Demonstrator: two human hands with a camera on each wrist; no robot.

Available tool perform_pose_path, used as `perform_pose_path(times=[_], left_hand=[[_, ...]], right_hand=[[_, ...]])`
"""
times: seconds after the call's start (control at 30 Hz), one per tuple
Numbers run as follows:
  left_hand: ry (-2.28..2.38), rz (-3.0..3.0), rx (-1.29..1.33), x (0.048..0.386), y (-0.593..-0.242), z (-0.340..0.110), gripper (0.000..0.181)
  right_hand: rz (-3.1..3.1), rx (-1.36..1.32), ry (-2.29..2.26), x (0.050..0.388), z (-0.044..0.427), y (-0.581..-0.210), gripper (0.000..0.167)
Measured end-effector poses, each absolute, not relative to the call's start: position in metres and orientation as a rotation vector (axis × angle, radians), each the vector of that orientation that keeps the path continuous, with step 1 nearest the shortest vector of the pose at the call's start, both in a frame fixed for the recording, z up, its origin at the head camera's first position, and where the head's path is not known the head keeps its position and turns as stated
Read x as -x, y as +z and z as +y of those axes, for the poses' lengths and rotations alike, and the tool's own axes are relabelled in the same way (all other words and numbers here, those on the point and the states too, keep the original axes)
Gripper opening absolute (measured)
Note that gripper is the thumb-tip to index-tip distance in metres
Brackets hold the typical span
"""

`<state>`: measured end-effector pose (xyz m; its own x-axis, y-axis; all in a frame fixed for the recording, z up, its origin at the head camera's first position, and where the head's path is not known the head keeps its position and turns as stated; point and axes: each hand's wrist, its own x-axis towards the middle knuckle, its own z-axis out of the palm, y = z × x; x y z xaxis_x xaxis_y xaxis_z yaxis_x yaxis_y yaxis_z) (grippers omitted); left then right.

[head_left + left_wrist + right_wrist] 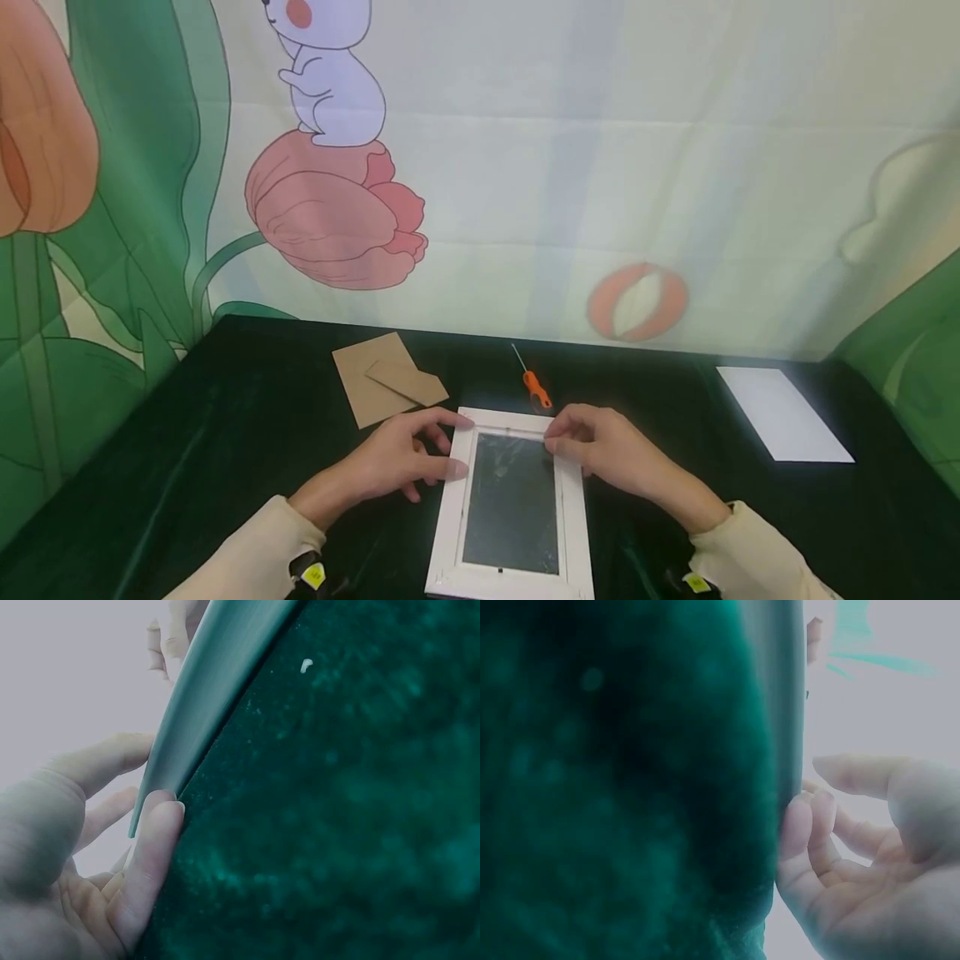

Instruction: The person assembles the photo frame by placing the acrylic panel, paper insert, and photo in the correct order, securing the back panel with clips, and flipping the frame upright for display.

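White frame front and centre on the dark green cloth, and both hands are on it: the left hand grips the upper left side, the right hand pinches near the upper right corner. Set within that border there's a smudged, seemingly clear pane, and the trick here, I'd judge, is light, even pressure from both sides, touching rim rather than pane, so nothing twists, slips loose or picks up more marks.
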<state>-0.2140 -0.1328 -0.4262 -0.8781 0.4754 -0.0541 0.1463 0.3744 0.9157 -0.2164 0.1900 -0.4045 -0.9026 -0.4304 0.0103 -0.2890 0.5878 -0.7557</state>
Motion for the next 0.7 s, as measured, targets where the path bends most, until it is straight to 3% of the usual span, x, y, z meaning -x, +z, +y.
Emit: perform_pose_path(times=[0.7], left_hand=[[1.517,2.323,-0.561,0.215,-0.427,-0.135,0.055]], right_hand=[[2.665,0.658,-1.2,0.231,0.175,-0.381,0.018]])
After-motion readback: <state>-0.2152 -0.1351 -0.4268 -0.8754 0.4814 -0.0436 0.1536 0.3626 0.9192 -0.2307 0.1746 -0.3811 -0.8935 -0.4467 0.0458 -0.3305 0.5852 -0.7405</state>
